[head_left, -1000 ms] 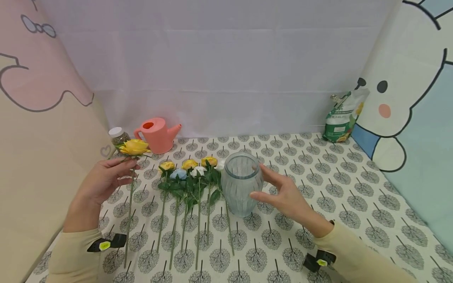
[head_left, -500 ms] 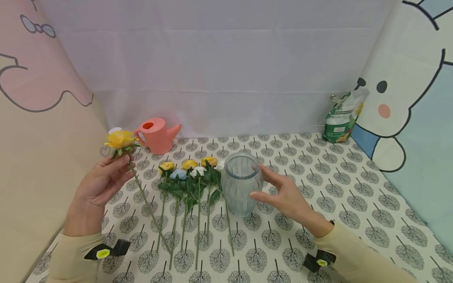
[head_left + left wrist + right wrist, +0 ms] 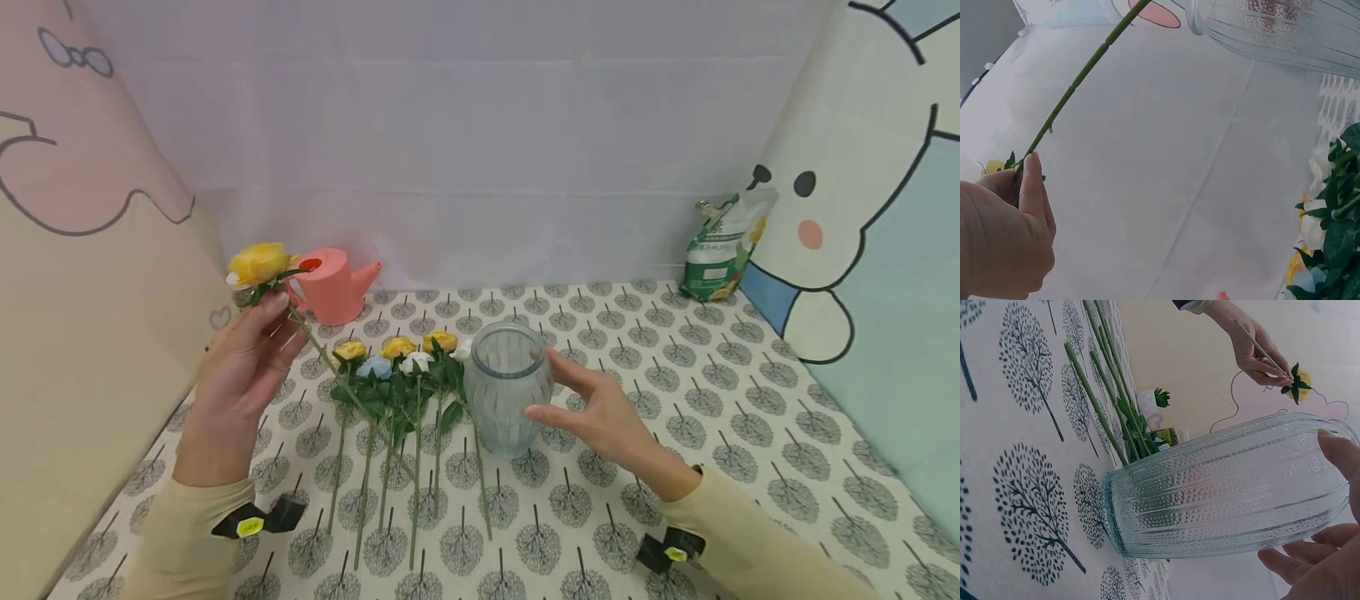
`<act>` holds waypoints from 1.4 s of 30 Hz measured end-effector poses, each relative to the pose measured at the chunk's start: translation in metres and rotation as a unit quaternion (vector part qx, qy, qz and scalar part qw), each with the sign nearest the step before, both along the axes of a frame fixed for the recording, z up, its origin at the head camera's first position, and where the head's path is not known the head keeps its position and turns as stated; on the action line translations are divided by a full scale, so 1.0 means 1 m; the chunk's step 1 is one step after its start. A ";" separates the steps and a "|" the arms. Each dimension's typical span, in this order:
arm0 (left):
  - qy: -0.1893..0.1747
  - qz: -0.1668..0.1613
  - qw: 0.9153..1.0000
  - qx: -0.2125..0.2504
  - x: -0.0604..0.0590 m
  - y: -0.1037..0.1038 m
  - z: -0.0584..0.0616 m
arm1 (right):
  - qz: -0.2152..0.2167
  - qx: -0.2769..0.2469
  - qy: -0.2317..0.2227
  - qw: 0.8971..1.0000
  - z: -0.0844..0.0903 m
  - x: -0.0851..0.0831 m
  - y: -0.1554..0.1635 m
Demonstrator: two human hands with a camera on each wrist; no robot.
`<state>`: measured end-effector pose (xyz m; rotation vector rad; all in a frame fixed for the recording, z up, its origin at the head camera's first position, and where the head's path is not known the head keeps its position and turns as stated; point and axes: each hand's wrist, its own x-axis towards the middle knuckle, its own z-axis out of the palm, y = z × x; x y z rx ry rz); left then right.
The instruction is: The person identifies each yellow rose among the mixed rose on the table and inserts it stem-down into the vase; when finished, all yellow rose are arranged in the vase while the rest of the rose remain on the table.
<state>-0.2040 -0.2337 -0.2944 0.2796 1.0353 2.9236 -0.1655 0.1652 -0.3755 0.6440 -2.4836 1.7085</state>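
On the tree-patterned tablecloth (image 3: 675, 367), left hand (image 3: 243, 367) pinches a yellow rose (image 3: 258, 262); right hand (image 3: 600, 412), fingers spread, touches the glass vase (image 3: 506, 392).

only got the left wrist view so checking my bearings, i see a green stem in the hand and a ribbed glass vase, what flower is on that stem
Observer: The left hand pinches a yellow artificial rose just below its bloom.
Operator: is the vase held
Observer: The right hand rests its fingers on the ribbed clear glass vase, which stands upright on the tree-print tablecloth.
Operator: anything behind the rose
Observer: A pink plastic watering can stands by the back wall.
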 end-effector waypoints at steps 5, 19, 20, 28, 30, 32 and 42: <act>0.009 0.042 0.999 0.029 0.000 0.018 0.008 | -0.001 0.001 -0.010 1.000 -0.001 0.001 0.000; 0.039 0.099 0.981 0.159 -0.002 0.034 0.018 | -0.001 0.006 0.007 1.000 -0.002 -0.002 0.001; 0.045 0.099 0.980 0.164 -0.002 0.035 0.020 | -0.001 0.005 0.009 1.000 -0.002 -0.002 0.001; 0.071 0.071 0.965 0.243 -0.001 0.040 0.033 | -0.004 0.002 0.001 1.000 -0.001 -0.002 0.000; 0.072 0.073 0.961 0.258 -0.001 0.041 0.036 | -0.005 0.002 0.000 1.000 -0.001 -0.001 0.001; 0.072 0.078 0.958 0.267 -0.002 0.044 0.039 | -0.005 0.003 0.002 1.000 -0.001 -0.001 0.001; 0.085 0.159 0.959 0.219 -0.009 0.059 0.042 | -0.010 0.012 0.002 1.000 -0.002 -0.001 0.001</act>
